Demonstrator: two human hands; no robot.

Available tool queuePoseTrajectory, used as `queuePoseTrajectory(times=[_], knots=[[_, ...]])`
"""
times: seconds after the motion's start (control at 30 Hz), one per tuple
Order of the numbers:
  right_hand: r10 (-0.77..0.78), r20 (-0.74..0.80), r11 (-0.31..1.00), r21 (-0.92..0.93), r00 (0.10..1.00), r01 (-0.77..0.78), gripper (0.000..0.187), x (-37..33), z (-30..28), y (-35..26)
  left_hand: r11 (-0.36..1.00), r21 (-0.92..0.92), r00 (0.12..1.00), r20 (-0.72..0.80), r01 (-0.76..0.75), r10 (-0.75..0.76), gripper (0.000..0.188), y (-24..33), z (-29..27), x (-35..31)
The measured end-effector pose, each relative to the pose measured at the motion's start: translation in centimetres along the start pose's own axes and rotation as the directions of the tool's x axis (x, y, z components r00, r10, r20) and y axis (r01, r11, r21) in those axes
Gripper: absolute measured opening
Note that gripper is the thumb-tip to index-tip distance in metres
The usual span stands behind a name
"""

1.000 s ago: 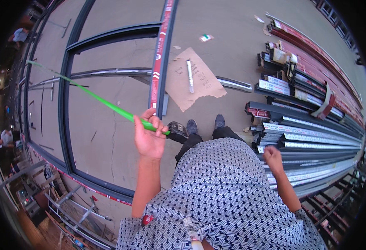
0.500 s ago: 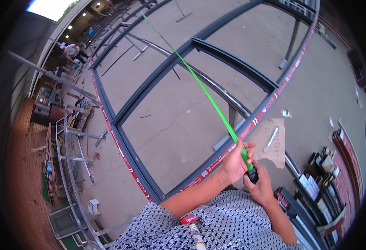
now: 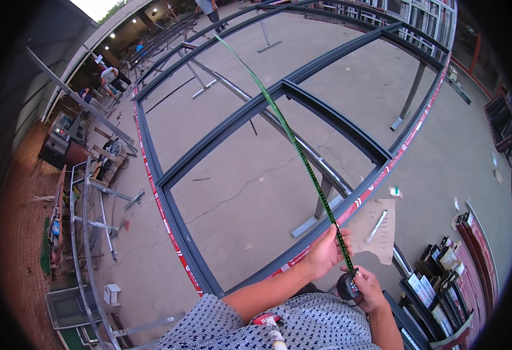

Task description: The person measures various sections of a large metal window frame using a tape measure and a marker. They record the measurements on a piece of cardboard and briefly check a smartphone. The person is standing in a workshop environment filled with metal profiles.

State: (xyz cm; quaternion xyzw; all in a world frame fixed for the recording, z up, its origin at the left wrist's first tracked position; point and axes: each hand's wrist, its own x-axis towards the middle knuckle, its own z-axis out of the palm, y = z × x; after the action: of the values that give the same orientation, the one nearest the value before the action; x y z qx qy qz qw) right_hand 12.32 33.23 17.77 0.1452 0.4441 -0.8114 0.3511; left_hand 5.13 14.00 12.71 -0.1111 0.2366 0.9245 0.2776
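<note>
A tape measure with a dark round case is gripped in my right hand by the near edge of a large frame. Its long green blade runs out away from me across the frame to the far side, its dark marked face showing. My left hand has its fingers round the blade just ahead of the case. Under the blade lies the dark grey metal frame, with crossbars and red printed protective film along its outer edges. The blade's far tip is too small to make out.
Right of my hands lies a torn cardboard sheet with a white marker on it. Stacked profiles stand at the lower right. Metal stands sit beneath the frame. Bent-over people are at the far left.
The blade has turned from its plain bright green side to its dark marked side. Both hands have shifted lower in the picture, and the view has tilted so more of the far end shows.
</note>
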Motion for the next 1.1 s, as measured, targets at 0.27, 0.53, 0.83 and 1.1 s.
queuePoseTrajectory(times=[0.27, 0.53, 0.83, 1.1], knots=[[0.137, -0.078, 0.99, -0.035, 0.987, -0.14, 0.048, 0.6, -2.0, 1.5, 0.93, 0.362, 0.976, -0.172, -0.065, 0.136, 0.029, -1.0, -0.3, -1.3], [-0.047, -0.233, 0.805, -0.584, 0.971, -0.101, 0.051, 0.0, -0.1, 2.7, 0.903, 0.426, 0.953, -0.248, -0.055, 0.175, 0.028, -2.3, -1.4, -2.0], [-0.058, -0.353, 0.675, -0.703, 0.934, -0.224, 0.052, -1.3, 1.2, 2.0, 0.899, 0.435, 0.95, -0.263, -0.041, 0.171, 0.028, -3.0, -1.7, -2.5], [-0.13, -0.357, 0.617, -0.759, 0.925, -0.206, 0.053, -2.5, 1.7, 2.6, 0.849, 0.521, 0.935, -0.253, -0.084, 0.248, 0.026, -0.5, -1.2, -1.5]])
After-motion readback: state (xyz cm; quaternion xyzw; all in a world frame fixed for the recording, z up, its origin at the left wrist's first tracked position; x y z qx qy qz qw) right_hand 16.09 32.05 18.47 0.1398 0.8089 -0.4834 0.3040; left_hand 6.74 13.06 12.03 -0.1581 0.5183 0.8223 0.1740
